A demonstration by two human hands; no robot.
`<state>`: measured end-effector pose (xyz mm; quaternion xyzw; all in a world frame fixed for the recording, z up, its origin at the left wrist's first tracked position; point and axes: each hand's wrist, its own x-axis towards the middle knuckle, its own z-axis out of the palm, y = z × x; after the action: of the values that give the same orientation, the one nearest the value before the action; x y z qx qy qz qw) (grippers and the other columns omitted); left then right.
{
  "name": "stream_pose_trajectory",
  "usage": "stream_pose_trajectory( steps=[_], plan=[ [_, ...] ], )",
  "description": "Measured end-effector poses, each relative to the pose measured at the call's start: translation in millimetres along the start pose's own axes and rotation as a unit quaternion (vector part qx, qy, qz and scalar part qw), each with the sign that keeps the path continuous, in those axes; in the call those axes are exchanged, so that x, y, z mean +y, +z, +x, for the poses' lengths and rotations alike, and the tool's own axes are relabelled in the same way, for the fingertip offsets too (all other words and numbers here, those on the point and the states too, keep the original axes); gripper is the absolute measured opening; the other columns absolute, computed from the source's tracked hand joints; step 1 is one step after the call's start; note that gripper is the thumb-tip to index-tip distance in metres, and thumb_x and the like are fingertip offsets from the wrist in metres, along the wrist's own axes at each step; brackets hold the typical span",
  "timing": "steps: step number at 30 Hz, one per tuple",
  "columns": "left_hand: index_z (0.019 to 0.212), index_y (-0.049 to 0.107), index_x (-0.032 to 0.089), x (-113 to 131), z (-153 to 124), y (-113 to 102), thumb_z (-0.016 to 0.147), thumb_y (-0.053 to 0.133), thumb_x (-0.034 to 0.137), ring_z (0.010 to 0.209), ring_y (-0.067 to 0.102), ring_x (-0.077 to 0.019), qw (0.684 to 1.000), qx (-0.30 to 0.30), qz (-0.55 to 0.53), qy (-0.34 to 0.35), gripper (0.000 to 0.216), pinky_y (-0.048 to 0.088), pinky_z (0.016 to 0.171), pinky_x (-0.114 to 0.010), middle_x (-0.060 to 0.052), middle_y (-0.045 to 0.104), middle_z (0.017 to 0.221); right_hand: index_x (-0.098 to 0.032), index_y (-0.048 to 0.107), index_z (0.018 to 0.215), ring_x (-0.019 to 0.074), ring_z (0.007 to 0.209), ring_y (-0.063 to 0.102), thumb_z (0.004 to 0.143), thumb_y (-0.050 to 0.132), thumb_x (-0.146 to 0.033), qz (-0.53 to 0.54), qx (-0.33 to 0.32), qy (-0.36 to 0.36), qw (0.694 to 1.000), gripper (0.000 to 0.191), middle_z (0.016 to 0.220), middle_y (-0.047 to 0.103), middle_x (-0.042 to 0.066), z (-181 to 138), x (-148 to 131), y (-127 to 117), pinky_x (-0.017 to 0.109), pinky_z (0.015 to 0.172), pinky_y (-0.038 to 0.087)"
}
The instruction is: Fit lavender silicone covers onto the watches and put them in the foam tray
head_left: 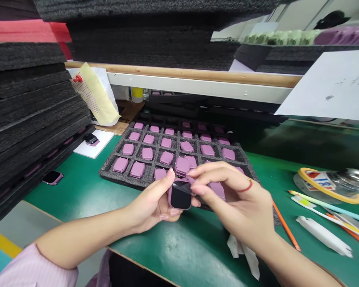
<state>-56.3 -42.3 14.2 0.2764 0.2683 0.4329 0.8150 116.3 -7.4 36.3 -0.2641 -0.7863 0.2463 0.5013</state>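
My left hand (155, 205) is closed around the sides of a purple smartwatch case (180, 195), its black screen facing up. My right hand (236, 203) pinches what looks like a thin clear film (187, 186) at the screen's upper right, partly lifted off the glass. Just beyond the hands lies a black foam tray (107, 169) whose compartments hold several purple watch cases (147, 153), backs up. One case (182, 165) lies overlapping another in the front part of the tray. My right hand hides the tray's front right part.
Stacked black foam trays (26, 99) rise on the left, near two loose watches (53, 177) (91, 139). A shelf edge (182, 81) crosses above. On the right are a glass bottle (329, 185), an orange stick (287, 227), a toothbrush (314, 207) and white tissue (247, 255).
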Motion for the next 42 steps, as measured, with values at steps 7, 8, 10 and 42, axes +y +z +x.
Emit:
stream_pose_trajectory(
  steps=[7,8,10,42],
  plan=[
    [0.097,0.078,0.013,1.1,-1.2,-0.8,0.08,0.07,0.068,0.04,0.043,-0.0019,1.0,-0.01,-0.02,-0.012,0.059,0.023,0.039,-0.017,-0.007,0.073,0.082,-0.023,0.071,0.078,0.0081,0.053,0.068,0.088,0.077,-0.03,0.193,0.123,0.151,0.962,0.014,0.083,0.076,-0.001,5.3,0.9,-6.3,0.02,0.058,0.061],
    [0.098,0.078,0.013,1.2,-1.1,-1.2,0.081,0.069,0.068,0.041,0.043,-0.0018,1.0,-0.012,-0.021,-0.012,0.059,0.023,0.039,-0.017,-0.007,0.073,0.082,-0.023,0.071,0.079,0.0094,0.058,0.072,0.088,0.077,-0.029,0.201,0.128,0.154,0.959,0.013,0.083,0.076,-0.001,5.3,1.3,-6.2,0.02,0.063,0.063],
    [0.098,0.079,0.013,1.1,-1.0,-2.2,0.082,0.068,0.068,0.041,0.043,-0.0019,0.999,-0.017,-0.024,-0.013,0.058,0.023,0.039,-0.017,-0.007,0.073,0.082,-0.023,0.073,0.081,0.0126,0.075,0.077,0.088,0.077,-0.027,0.197,0.135,0.145,0.96,0.009,0.085,0.077,0.0,5.4,2.0,-5.6,0.022,0.075,0.066],
    [0.086,0.067,0.014,1.4,-4.8,-1.2,0.084,0.066,0.067,0.043,0.037,-0.0043,1.0,-0.017,-0.009,-0.009,0.053,0.02,0.04,-0.018,0.002,0.053,0.06,-0.034,0.068,0.128,0.0244,0.088,0.079,0.083,0.075,-0.006,-0.117,-0.085,-0.164,0.976,0.053,0.107,0.08,0.002,-3.2,-7.7,-25.9,0.038,0.078,0.069]
  ],
)
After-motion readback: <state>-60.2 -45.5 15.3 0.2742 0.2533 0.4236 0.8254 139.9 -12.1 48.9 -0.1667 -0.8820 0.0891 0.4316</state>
